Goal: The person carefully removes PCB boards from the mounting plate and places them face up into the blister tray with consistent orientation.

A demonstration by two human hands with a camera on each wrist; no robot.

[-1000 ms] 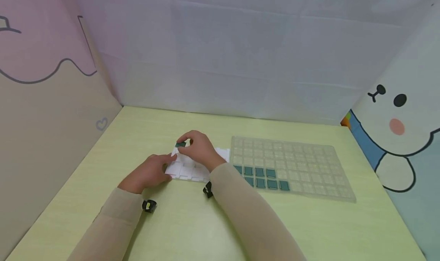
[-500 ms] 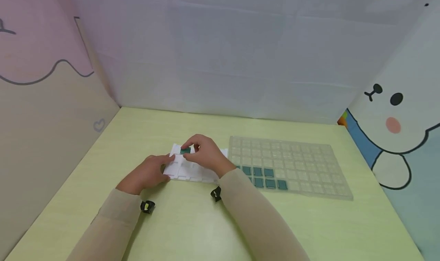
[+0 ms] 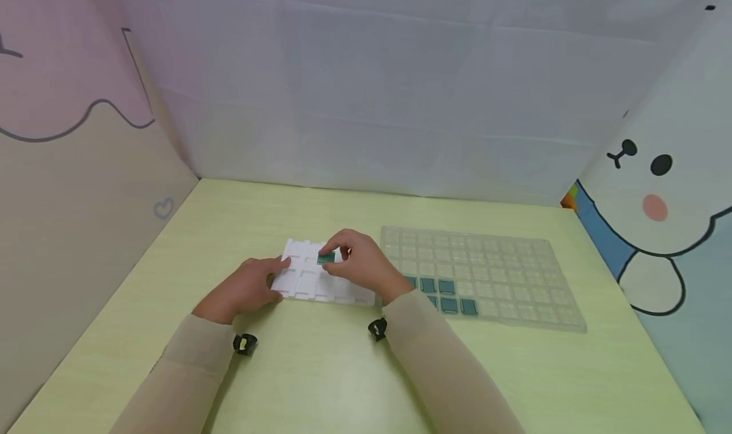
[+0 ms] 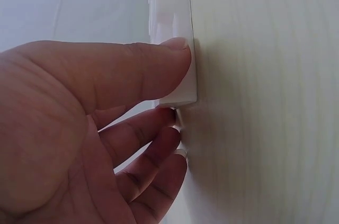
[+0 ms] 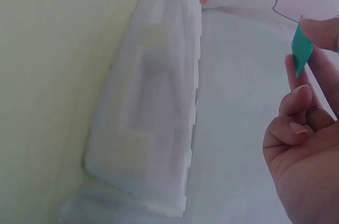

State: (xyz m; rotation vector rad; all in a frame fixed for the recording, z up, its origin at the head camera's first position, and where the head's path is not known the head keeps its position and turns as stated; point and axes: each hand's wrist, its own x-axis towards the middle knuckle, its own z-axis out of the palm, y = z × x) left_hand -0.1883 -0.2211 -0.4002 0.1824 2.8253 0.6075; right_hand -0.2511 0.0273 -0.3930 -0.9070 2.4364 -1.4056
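A white tray with square pockets lies left of the table's middle. My left hand grips its left end; in the left wrist view the thumb presses on the tray's end and the other fingers curl beside it. Between thumb and fingertips, my right hand pinches a small green square piece like a circuit chip. The right wrist view shows this green chip raised clear of the white tray. My right hand hides the white tray's right part.
To the right lies a large clear plastic tray with rows of pockets. Several green chips sit in its nearer left pockets, some hidden behind my right hand and sleeve. A pale wall stands behind the table.
My right hand has carried the green chip from the white tray's far left corner rightward, toward its middle. My left hand has kept its hold on the tray's left end.
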